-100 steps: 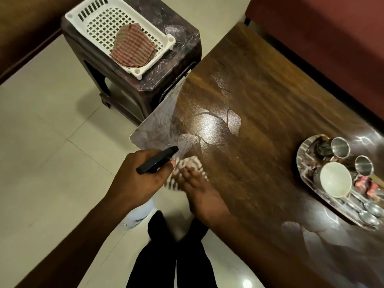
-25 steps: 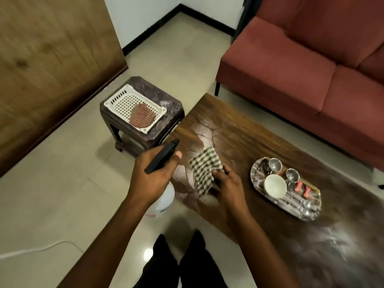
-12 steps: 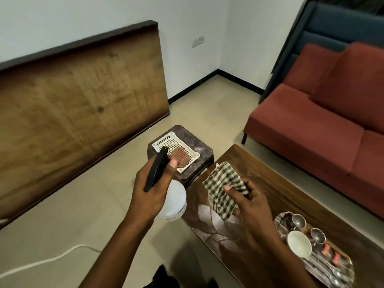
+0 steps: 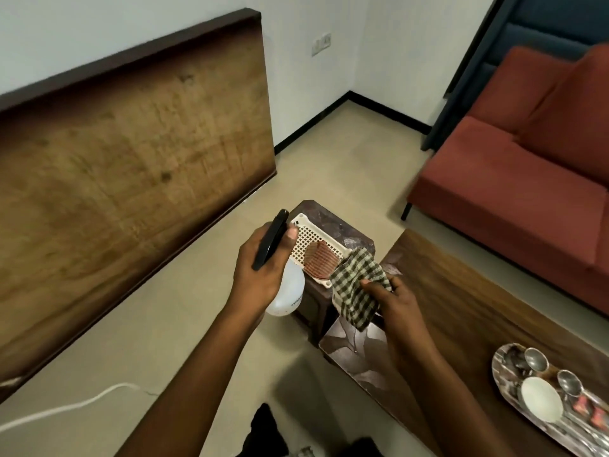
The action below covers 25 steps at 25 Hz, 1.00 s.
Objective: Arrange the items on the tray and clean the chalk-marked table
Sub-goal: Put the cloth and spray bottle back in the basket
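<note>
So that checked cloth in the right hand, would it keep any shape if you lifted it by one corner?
Probably not. The checked cloth already droops in loose folds below the right hand, so it looks floppy. It seems light, since a few fingers hold it up. Being woven fabric, it likely grips rather than slips, and should not be fragile.

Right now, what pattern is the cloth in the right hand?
Dark green and cream checks on the cloth; head view.
</note>
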### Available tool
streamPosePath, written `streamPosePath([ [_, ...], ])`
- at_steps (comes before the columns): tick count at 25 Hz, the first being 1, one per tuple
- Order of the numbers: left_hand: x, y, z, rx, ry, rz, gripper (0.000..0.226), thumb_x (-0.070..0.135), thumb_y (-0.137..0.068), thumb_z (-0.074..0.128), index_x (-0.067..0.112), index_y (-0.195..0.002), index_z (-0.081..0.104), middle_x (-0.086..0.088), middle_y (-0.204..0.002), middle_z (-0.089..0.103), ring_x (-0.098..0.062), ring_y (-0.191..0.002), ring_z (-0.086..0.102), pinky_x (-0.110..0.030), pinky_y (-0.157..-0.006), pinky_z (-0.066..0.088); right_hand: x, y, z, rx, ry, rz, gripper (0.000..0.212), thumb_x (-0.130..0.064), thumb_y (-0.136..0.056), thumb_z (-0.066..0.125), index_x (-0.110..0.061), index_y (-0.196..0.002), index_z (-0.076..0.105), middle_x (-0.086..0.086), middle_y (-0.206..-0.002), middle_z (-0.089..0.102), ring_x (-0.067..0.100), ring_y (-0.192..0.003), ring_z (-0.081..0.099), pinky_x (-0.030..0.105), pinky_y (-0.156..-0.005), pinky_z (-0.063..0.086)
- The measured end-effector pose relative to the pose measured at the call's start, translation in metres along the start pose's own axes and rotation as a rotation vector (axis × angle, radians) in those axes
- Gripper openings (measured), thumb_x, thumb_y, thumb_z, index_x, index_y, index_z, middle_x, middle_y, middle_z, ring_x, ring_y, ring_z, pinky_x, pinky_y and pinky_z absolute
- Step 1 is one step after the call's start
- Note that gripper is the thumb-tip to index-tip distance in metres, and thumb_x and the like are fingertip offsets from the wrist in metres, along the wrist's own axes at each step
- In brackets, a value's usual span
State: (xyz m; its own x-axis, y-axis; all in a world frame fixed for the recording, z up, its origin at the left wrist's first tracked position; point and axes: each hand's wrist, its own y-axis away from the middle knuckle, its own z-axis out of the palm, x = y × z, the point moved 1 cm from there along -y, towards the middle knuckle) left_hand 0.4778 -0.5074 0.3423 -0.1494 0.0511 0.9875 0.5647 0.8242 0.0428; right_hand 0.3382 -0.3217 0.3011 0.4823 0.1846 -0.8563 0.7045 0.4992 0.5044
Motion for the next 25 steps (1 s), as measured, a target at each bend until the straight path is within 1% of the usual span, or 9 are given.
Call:
streamPosePath([
  [2, -0.010, -0.036, -0.007, -0.040, -0.005, -0.002, 0.019, 0.047, -0.101, 0.066, 0.033, -0.109, 0.076, 0.012, -0.102, 0.079, -0.003, -0.102, 0.073, -0.007, -0.081, 0.051, 0.003, -0.024, 0.023, 0.038, -0.012, 0.052, 0.032, -0.018, -0.099, 0.071, -0.015, -0.130, 0.062, 0.007, -0.121, 0.076, 0.028, -0.111, 0.073, 0.042, -0.086, 0.063],
  [4, -0.022, -0.067, -0.007, -0.066, 0.002, 0.009, 0.013, 0.044, -0.102, 0.066, 0.037, -0.105, 0.077, 0.018, -0.101, 0.079, 0.004, -0.099, 0.072, -0.007, -0.081, 0.049, 0.004, -0.051, 0.037, 0.055, -0.027, 0.100, 0.036, -0.018, -0.098, 0.071, -0.013, -0.131, 0.060, 0.010, -0.126, 0.072, 0.032, -0.116, 0.070, 0.052, -0.098, 0.060],
  [8, -0.064, -0.133, 0.007, -0.109, -0.025, -0.039, 0.016, 0.047, -0.101, 0.067, 0.037, -0.104, 0.077, 0.016, -0.098, 0.079, 0.001, -0.095, 0.073, -0.016, -0.080, 0.055, 0.010, -0.122, 0.053, 0.088, -0.015, 0.155, 0.038, -0.015, -0.094, 0.073, -0.013, -0.129, 0.060, 0.011, -0.127, 0.070, 0.032, -0.119, 0.067, 0.055, -0.107, 0.055],
  [12, -0.113, -0.191, 0.030, -0.139, -0.037, -0.087, 0.025, 0.046, -0.101, 0.067, 0.025, -0.111, 0.077, 0.000, -0.105, 0.081, -0.021, -0.106, 0.075, -0.043, -0.092, 0.061, 0.024, -0.190, 0.060, 0.137, 0.016, 0.210, 0.026, -0.011, -0.096, 0.070, -0.014, -0.122, 0.065, 0.011, -0.122, 0.073, 0.031, -0.115, 0.070, 0.054, -0.101, 0.059],
  [15, -0.152, -0.233, 0.048, -0.165, -0.078, -0.139, 0.031, 0.048, -0.100, 0.067, 0.020, -0.111, 0.076, -0.005, -0.103, 0.080, -0.026, -0.104, 0.075, -0.052, -0.093, 0.060, 0.042, -0.234, 0.064, 0.184, 0.040, 0.269, 0.031, -0.008, -0.095, 0.071, -0.013, -0.125, 0.065, 0.011, -0.122, 0.072, 0.032, -0.116, 0.069, 0.055, -0.101, 0.059],
  [19, -0.201, -0.280, 0.067, -0.175, -0.132, -0.203, 0.037, 0.069, -0.089, 0.068, 0.035, -0.100, 0.077, -0.001, -0.093, 0.079, -0.020, -0.093, 0.075, -0.049, -0.089, 0.061, 0.077, -0.283, 0.071, 0.302, 0.087, 0.369, 0.050, -0.008, -0.088, 0.081, -0.009, -0.133, 0.060, 0.015, -0.127, 0.070, 0.034, -0.117, 0.069, 0.056, -0.100, 0.059],
  [22, -0.241, -0.307, 0.077, -0.184, -0.191, -0.253, 0.046, 0.084, -0.082, 0.064, 0.047, -0.106, 0.076, 0.011, -0.097, 0.080, -0.014, -0.100, 0.074, -0.049, -0.099, 0.059, 0.106, -0.317, 0.079, 0.369, 0.099, 0.398, 0.052, -0.013, -0.085, 0.085, -0.009, -0.130, 0.059, 0.014, -0.124, 0.071, 0.032, -0.110, 0.071, 0.055, -0.093, 0.063],
  [24, -0.267, -0.319, 0.085, -0.211, -0.218, -0.263, 0.050, 0.083, -0.084, 0.062, 0.046, -0.117, 0.075, 0.014, -0.109, 0.079, -0.012, -0.111, 0.072, -0.046, -0.104, 0.056, 0.124, -0.338, 0.083, 0.405, 0.081, 0.406, 0.049, -0.015, -0.087, 0.084, -0.011, -0.129, 0.061, 0.011, -0.121, 0.072, 0.027, -0.104, 0.072, 0.046, -0.081, 0.065],
  [25, -0.278, -0.323, 0.089, -0.220, -0.203, -0.258, 0.051, 0.079, -0.087, 0.062, 0.042, -0.121, 0.074, 0.014, -0.113, 0.079, -0.007, -0.113, 0.071, -0.038, -0.103, 0.056, 0.132, -0.346, 0.084, 0.416, 0.077, 0.406, 0.046, -0.016, -0.088, 0.083, -0.012, -0.129, 0.061, 0.009, -0.119, 0.072, 0.023, -0.099, 0.072, 0.037, -0.072, 0.064],
])
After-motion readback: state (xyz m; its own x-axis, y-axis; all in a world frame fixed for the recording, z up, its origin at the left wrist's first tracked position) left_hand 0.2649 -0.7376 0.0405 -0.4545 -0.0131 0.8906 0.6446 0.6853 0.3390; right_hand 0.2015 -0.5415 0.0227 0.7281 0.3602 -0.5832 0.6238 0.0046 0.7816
